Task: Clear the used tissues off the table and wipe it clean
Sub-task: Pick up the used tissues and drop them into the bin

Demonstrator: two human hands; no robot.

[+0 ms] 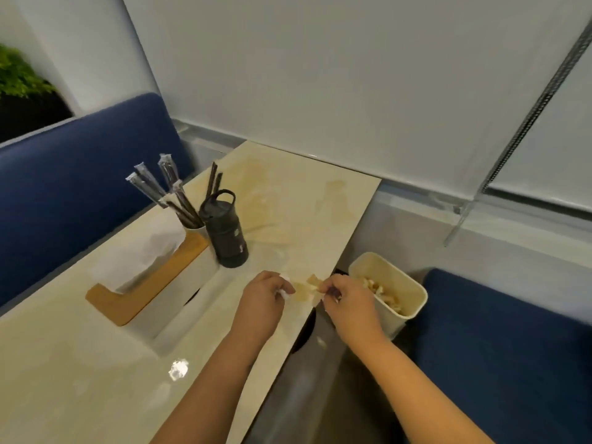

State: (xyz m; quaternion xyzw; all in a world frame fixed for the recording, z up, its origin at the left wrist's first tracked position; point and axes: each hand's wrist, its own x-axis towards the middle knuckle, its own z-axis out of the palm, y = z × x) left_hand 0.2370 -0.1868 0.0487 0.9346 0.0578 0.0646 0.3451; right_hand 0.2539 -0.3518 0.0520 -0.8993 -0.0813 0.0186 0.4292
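1. Used tissue (308, 288), thin, tan/yellowish, lies at the right edge of the table (96, 379), partly over that edge, stretched between both hands.
2. Left hand (267, 294): fingers curled, pinching the tissue's left end; a white crumpled bit shows inside the fist near the knuckles. Back of hand up, wrist straight, forearm running diagonally from the table's near edge across the top.
3. Right hand (346, 299): fingers curled, pinching the tissue's right end, hand just off the table's right edge, over the gap beside it. Forearm comes in from the lower right, off the table.
4. Hands near each other, not touching; only the tissue between them.
5. Small cream bin (413, 291) stands just beside the table's right edge, right behind the right hand; crumpled tissues inside it.
6. Yellowish smears on the tabletop toward the far right corner.
7. Dark bottle (226, 233) with loop handle stands upright mid-table, beyond the left hand.
8. White cup with wrapped chopsticks (166, 190) just left of the bottle, touching or nearly so, cannot tell.
9. Wooden napkin holder (144, 290) with white napkins, near the table's left edge.
10. Blue bench seats (80, 168) on both sides of the table.
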